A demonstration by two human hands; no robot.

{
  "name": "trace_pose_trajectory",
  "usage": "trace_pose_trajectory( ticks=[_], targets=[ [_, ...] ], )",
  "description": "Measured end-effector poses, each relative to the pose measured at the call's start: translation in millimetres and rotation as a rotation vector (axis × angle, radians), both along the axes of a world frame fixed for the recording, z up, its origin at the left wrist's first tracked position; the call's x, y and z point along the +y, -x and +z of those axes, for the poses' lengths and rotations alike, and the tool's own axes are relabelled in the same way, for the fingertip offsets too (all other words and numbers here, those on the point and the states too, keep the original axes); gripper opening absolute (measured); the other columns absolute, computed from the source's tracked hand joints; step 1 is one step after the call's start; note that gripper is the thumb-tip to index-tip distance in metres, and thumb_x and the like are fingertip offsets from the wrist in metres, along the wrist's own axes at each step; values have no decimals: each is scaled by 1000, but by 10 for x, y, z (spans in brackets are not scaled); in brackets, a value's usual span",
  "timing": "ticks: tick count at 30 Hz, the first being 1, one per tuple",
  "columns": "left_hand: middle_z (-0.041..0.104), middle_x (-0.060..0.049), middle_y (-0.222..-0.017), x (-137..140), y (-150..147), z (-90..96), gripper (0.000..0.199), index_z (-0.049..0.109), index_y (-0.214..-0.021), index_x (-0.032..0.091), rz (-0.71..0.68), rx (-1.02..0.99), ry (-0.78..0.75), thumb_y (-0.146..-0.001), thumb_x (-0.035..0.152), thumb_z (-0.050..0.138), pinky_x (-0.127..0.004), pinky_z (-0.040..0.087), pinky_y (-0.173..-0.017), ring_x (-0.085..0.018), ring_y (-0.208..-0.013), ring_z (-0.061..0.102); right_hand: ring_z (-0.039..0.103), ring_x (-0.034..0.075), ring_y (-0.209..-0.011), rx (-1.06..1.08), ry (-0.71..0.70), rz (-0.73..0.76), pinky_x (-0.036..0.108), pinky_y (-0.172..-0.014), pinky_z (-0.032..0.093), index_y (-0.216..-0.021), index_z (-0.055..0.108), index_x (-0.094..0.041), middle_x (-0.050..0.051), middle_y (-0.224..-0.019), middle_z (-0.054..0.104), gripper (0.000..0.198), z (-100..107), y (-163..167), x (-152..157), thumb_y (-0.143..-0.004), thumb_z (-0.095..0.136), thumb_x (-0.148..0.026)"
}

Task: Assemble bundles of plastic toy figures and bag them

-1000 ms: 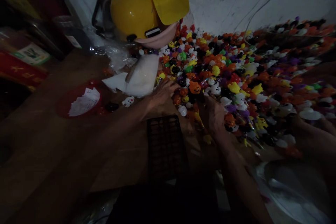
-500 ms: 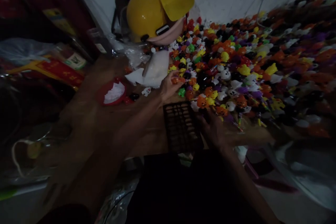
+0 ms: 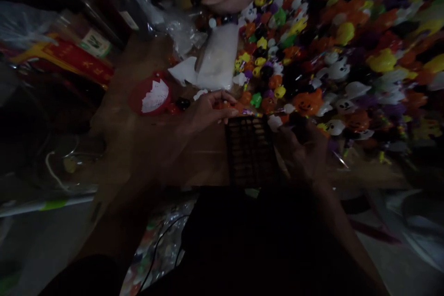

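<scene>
Left grip (image 3: 204,113) pinches an orange toy (image 3: 228,106) between thumb and fingers, perhaps to leave its patterned stick (image 3: 249,112) clear, pointing right along the far edge of a slatted black tray (image 3: 254,155); just right of that, the right grip (image 3: 305,152) is too dark for me to tell if it's closed. Beyond it heap glossy, rounded toys (image 3: 340,68); past the left, a smooth white packet (image 3: 218,58)

Orange toy (image 3: 228,106) in left fingers (image 3: 227,113)
</scene>
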State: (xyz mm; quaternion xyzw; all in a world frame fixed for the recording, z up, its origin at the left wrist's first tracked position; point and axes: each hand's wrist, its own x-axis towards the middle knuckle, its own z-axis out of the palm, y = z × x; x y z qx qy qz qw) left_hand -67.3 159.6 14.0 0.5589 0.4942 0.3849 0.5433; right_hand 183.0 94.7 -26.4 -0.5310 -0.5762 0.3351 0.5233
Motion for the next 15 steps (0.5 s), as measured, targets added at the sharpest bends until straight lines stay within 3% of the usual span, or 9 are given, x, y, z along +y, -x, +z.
trace_pose_trajectory(
  ticks=[5, 9, 12, 15],
  targets=[
    [68, 3, -73, -113, -62, 183, 33, 67, -99, 16, -75, -76, -47, -70, 21, 81, -19, 48, -53, -7, -55, 60, 65, 21, -89, -78, -67, 77, 39, -87, 55, -100, 68, -23, 3, -91, 70, 20, 137, 246, 70, -91, 70, -40],
    [68, 5, -78, -181, -262, 134, 53, 60, -117, 20, 115, -176, -80, -69, 22, 81, -19, 45, -52, -7, -54, 59, 60, 19, -79, -65, -67, 67, 37, -82, 54, -89, 63, -22, 2, -84, 65, 23, 80, 399, 2, -92, 65, -45],
    [74, 0, -100, -355, -415, -3, 63, 57, -128, 24, 218, -338, -111, -71, 29, 83, -21, 53, -64, -11, -76, 70, 56, 17, -75, 81, -4, 48, 32, -74, 51, -81, 54, -24, -1, -78, 59, 31, 9, 491, -112, -88, 65, -52],
    [74, -5, -118, -567, -551, -194, 54, 65, -116, 22, 134, -478, -20, -73, 47, 86, -25, 57, -79, -19, -104, 72, 54, 16, -71, 212, 92, 83, 29, -69, 50, -78, 49, -25, -2, -73, 56, 41, -3, 638, -200, -83, 65, -62]
  ],
)
